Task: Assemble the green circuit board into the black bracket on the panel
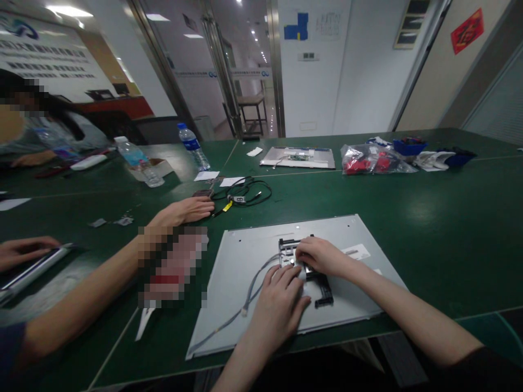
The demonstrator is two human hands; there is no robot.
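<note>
A flat grey-white panel (237,256), like the back of a display, lies on the table in front of me. A black plastic-and-metal bracket (324,291) sits on its middle, partly covered by my hands. My left hand (278,299) rests over the bracket's lower left side, fingers bent down onto it and thumb spread apart. From above, my right hand (321,257) works at the bracket with fingers and thumb drawn together; what they pinch is hidden. A grey cable (248,296) with a small white connector runs from the bracket to the panel's lower left.
A co-worker's arm (102,272) reaches in from the left, its hand near a coiled black cable (261,188). Another hand (28,250) holds a silvery bar at far left. Behind stand water bottles (194,147), a second panel (269,158) and a plastic bag (376,160) with red parts.
</note>
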